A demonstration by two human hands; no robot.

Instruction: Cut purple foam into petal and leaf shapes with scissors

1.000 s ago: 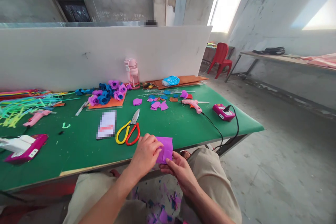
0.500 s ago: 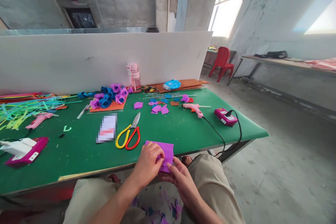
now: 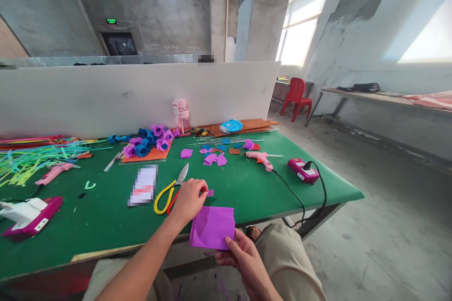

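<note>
My right hand [image 3: 243, 256] pinches the lower right corner of a square of purple paper [image 3: 212, 226], which looks layered, in front of the table edge. Over the table, my left hand [image 3: 190, 197] is closed, and a small purple paper scrap [image 3: 211, 193] sticks out from its fingertips. Partly behind that hand lies a pair of scissors [image 3: 165, 196] with one yellow and one red handle; the red one is mostly covered. Farther back are cut purple paper pieces [image 3: 209, 159] and a pink glue gun [image 3: 261, 159].
Purple and blue paper flowers [image 3: 144, 143] rest on orange sheets. A magenta power strip [image 3: 302, 170] with a black cord sits at the right. Green and yellow strips [image 3: 31, 162] and a second glue gun [image 3: 54, 173] are at the left. A white board [image 3: 88, 99] stands behind.
My left hand has come off the purple paper square and moved up and left over the scissors, with a small scrap. The right hand still holds the square; the view has tilted up.
</note>
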